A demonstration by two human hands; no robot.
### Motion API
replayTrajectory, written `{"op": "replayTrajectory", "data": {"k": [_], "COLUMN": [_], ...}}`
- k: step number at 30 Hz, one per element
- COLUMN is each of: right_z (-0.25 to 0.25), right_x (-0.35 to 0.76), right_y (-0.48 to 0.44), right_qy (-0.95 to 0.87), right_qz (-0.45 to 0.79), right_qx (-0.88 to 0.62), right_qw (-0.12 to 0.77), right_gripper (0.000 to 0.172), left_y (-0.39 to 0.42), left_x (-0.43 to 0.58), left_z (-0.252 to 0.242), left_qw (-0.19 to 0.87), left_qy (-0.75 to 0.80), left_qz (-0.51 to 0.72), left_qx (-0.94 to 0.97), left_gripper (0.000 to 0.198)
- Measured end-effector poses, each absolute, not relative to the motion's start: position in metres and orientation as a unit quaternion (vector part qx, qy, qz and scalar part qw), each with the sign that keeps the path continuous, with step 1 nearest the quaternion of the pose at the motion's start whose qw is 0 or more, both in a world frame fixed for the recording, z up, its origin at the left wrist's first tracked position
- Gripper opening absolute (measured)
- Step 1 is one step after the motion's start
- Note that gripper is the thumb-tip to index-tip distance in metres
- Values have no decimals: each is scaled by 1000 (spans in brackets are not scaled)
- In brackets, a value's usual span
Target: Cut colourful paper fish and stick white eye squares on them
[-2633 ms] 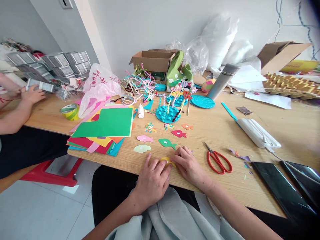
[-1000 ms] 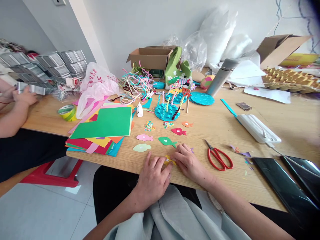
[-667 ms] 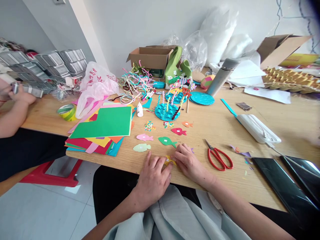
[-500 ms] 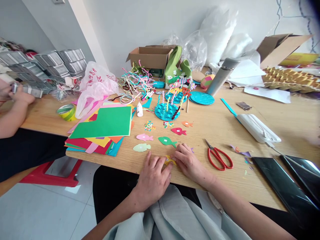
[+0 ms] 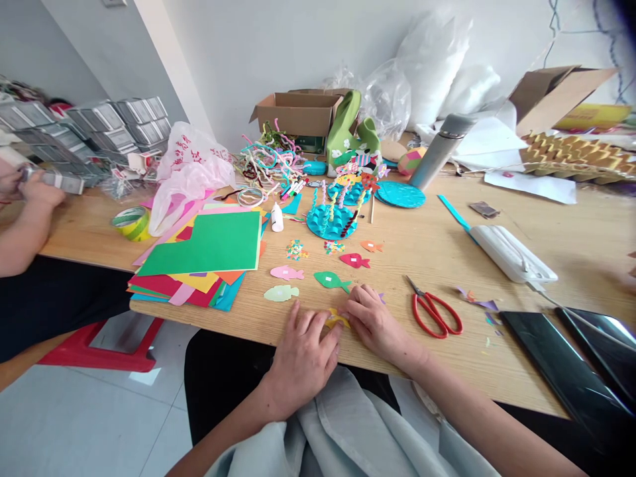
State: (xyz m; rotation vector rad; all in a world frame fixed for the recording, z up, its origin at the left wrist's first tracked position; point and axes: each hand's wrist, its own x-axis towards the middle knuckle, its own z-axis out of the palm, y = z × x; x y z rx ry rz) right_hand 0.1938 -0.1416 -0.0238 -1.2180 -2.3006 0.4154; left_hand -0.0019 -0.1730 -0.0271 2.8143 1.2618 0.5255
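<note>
A yellow paper fish (image 5: 336, 319), partly covered by fingers, lies at the table's near edge between my hands. My left hand (image 5: 307, 354) rests palm down, its thumb and forefinger holding the near left side of the fish. From the right, my right hand (image 5: 373, 323) grips the other end with bent fingers. Just beyond are cut-out fish with small white squares on them: green (image 5: 332, 281), pale green (image 5: 281, 293), pink (image 5: 287, 272), red (image 5: 354, 260) and orange (image 5: 371, 246). A purple paper tip (image 5: 381, 298) shows beside my right hand. Red-handled scissors (image 5: 433, 311) lie to its right.
Coloured paper sheets (image 5: 213, 245) are stacked at left, near a glue bottle (image 5: 277, 217) and tape roll (image 5: 132, 224). A blue base with twisted stems (image 5: 332, 222) stands behind. A white power strip (image 5: 514, 254) and black phones (image 5: 536, 351) lie right. Another person's hand (image 5: 44, 192) works far left.
My hands stay almost still on the yellow paper fish. The view has shifted very slightly. At the far right edge, a blurred hand-like shape looks clearer now.
</note>
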Motion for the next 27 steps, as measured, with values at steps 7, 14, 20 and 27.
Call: {"op": "replayTrajectory", "data": {"k": [7,14,20,27], "right_z": [-24,-22,-25,-22], "right_x": [192,191,192,193], "right_y": [-141,-142,-140,-140], "right_qy": [-845,-844,-831,-804], "right_qz": [138,128,134,161], "right_qx": [-449,-453,-458,-467], "right_qw": [256,258,285,331], "right_gripper": [22,20,21,17], "left_y": [-173,-174,-174,-174], "left_x": [-3,-2,-2,-2], "left_z": [-29,-27,-27,-24], "left_qw": [1,3,17,24], "left_qy": [406,407,409,411], "left_qz": [169,180,178,175], "left_qx": [898,896,895,894], "left_gripper": [35,35,35,35]}}
